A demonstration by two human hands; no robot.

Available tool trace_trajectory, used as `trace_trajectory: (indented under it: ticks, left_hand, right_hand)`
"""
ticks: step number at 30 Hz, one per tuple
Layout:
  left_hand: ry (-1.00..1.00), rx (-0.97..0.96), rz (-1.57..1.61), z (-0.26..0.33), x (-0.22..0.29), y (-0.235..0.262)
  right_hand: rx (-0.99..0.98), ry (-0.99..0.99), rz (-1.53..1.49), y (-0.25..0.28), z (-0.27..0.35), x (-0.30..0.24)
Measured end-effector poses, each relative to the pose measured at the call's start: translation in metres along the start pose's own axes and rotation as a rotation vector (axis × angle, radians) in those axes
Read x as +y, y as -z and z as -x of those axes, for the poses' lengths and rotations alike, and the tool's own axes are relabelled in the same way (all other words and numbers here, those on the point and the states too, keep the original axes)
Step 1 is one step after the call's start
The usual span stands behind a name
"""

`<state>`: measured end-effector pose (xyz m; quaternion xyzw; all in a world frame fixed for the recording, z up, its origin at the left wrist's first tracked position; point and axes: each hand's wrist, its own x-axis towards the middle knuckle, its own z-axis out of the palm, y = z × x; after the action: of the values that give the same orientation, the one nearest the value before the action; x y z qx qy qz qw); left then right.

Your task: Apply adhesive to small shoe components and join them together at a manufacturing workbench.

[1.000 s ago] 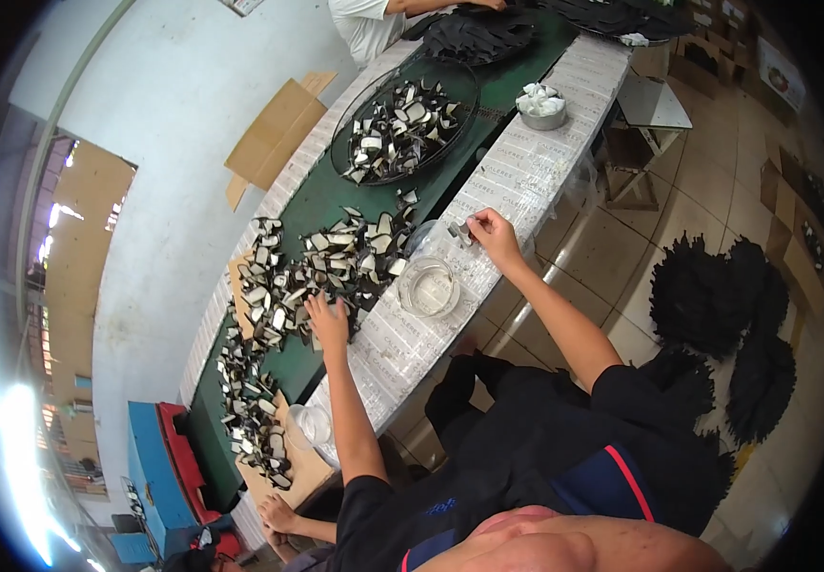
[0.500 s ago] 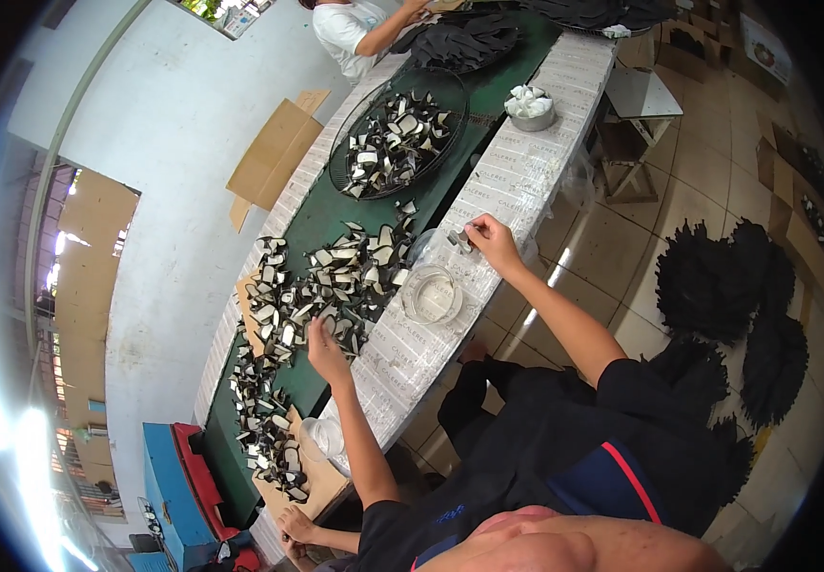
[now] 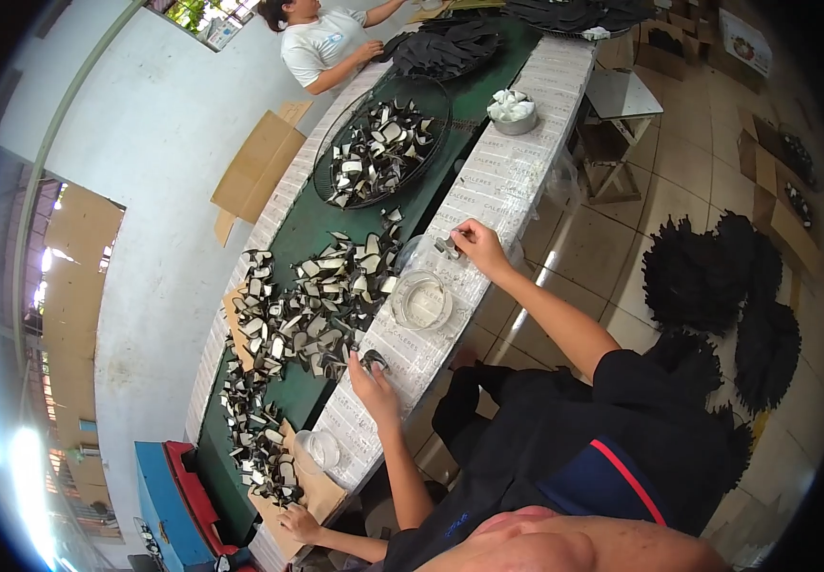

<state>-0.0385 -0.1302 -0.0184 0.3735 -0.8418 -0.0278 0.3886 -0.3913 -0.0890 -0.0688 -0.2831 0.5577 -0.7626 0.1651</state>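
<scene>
Over the near edge of the pile, my left hand (image 3: 374,391) has its fingers round a small black-and-white curved piece (image 3: 372,359). My right hand (image 3: 478,246) is further along the paper-covered ledge, thumb and fingers pinched at a small grey-and-white piece (image 3: 446,248). Between my hands stands a round clear glass dish (image 3: 422,300). Many similar black-and-white pieces (image 3: 335,286) are heaped on the green belt (image 3: 283,391) beyond my left hand.
A round mesh tray (image 3: 380,153) of pieces lies further up the belt; a bowl of white items (image 3: 512,112) stands on the ledge. Another person's hand (image 3: 297,523) rests near cardboard and a second clear dish (image 3: 318,450). A person in white (image 3: 324,46) works beside black strips (image 3: 445,46).
My left hand has come back from the heap toward the ledge, with a piece in its fingers. My right hand stays at its piece. The whole view has shifted slightly.
</scene>
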Motion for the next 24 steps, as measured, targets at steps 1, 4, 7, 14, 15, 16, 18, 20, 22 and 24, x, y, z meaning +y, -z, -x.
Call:
trace_trajectory:
  ticks: [1, 4, 7, 14, 15, 16, 18, 20, 22, 24]
  left_hand:
    - [0.102, -0.074, 0.087, -0.003, -0.012, -0.002]
    - [0.228, -0.186, 0.209, -0.011, -0.03, -0.004]
    - [0.258, -0.181, 0.255, -0.013, -0.029, -0.003]
    - [0.228, -0.128, 0.142, 0.005, -0.04, -0.005]
    - [0.239, -0.118, 0.136, 0.011, -0.046, -0.003]
    - [0.162, -0.06, 0.087, 0.009, -0.041, -0.004]
    - [0.09, 0.002, 0.038, 0.007, -0.029, -0.002]
    - [0.55, -0.059, 0.31, 0.003, 0.004, 0.012]
    - [0.527, 0.008, 0.333, 0.019, 0.001, 0.012]
    - [0.579, -0.001, 0.391, 0.034, -0.006, 0.017]
  right_hand:
    - [0.001, 0.002, -0.001, 0.0, 0.001, -0.001]
    - [0.006, -0.002, 0.008, 0.004, 0.002, -0.004]
    - [0.013, -0.013, -0.003, 0.005, 0.004, -0.005]
    - [-0.024, -0.015, 0.012, 0.001, 0.005, -0.01]
    - [-0.035, -0.016, 0.009, -0.003, 0.005, -0.012]
    - [-0.035, -0.016, 0.012, -0.001, 0.004, -0.009]
    - [-0.018, -0.029, -0.008, 0.001, 0.0, -0.003]
    - [-0.015, -0.031, -0.012, 0.005, -0.001, 0.0]
    - [-0.042, -0.042, -0.035, 0.004, 0.0, -0.003]
    - [-0.056, -0.054, -0.096, 0.003, 0.001, -0.008]
